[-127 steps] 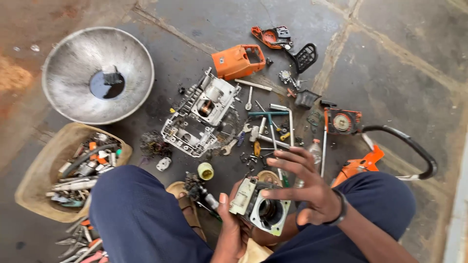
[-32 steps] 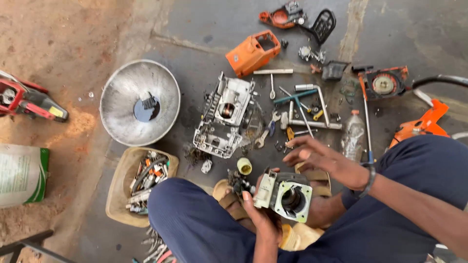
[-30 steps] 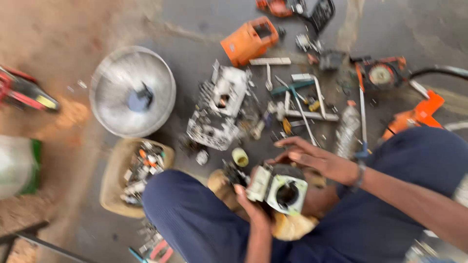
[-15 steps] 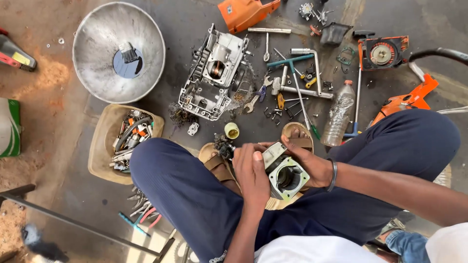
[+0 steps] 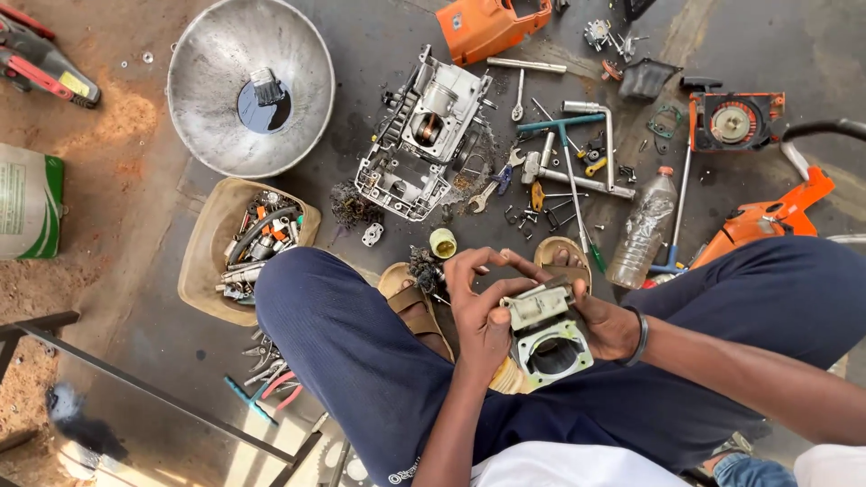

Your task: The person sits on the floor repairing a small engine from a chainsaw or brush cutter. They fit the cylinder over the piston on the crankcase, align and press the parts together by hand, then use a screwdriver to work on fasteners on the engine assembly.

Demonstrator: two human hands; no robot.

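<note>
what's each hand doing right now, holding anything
Left hand: closed on the engine cylinder, fingers on its top.
Right hand: holding the same engine cylinder from the other side.

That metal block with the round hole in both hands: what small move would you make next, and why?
Probably turn the engine cylinder slightly to look into its open bore. The left hand grips its top edge, the right hand cups its side, and no tool is in either.
</note>
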